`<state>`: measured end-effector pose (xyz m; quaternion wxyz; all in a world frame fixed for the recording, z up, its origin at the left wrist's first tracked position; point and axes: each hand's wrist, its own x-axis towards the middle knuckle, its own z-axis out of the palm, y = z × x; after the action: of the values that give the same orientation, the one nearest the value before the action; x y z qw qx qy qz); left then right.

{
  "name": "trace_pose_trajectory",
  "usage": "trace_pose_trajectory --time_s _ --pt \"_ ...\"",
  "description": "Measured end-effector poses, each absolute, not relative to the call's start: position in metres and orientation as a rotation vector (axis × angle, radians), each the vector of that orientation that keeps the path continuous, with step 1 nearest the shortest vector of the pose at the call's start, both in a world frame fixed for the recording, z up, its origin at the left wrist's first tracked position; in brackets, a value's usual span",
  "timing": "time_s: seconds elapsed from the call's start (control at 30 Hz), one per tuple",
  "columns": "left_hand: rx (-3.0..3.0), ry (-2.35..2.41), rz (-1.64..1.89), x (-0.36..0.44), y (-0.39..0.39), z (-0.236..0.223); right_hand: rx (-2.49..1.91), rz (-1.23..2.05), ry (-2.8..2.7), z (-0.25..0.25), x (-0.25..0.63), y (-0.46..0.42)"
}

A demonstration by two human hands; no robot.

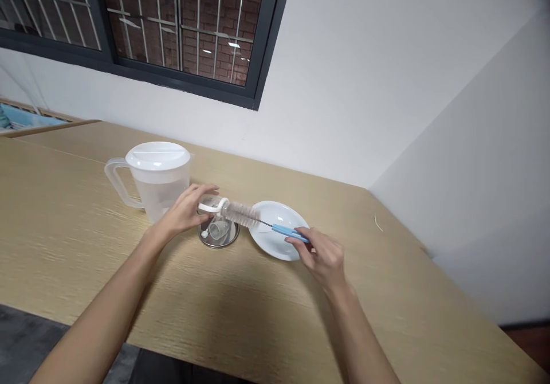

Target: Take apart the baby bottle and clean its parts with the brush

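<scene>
My left hand (185,211) is closed around a small clear baby bottle (210,203) with a white collar and handle, its mouth facing right. Between the fingertips of my right hand (323,257) is the blue handle of a bottle brush (243,214). Pale bristles meet the bottle's mouth, most of them outside it. Below the bottle, a round metal dish (220,243) holds a clear cap (218,230) and a small white piece (205,234). Under the brush handle sits a shallow white bowl (272,249).
A translucent lidded pitcher (158,184) with liquid in it stands behind my left hand, its handle pointing left. A thin pale strand (378,222) lies on the wooden table (240,315) at right. White wall and a barred window (184,28) rise behind.
</scene>
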<state>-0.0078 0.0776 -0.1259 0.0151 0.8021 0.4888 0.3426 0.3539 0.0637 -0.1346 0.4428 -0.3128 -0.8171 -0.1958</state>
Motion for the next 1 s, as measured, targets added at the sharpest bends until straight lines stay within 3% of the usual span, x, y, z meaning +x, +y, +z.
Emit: trace_pose_trajectory --time_s 0.23,0.6,1.0 --pt "2.505 1.53 1.042 -0.002 0.077 -0.127 -0.902 -0.183 -1.901 -0.138 0.346 0.062" --pt "2.493 1.527 1.046 -0.007 0.079 -0.128 -0.645 -0.591 -2.002 -0.137 0.351 0.064" --pt "2.547 1.53 1.172 0.0 0.078 -0.13 -0.945 -0.091 -1.841 -0.141 0.34 0.06"
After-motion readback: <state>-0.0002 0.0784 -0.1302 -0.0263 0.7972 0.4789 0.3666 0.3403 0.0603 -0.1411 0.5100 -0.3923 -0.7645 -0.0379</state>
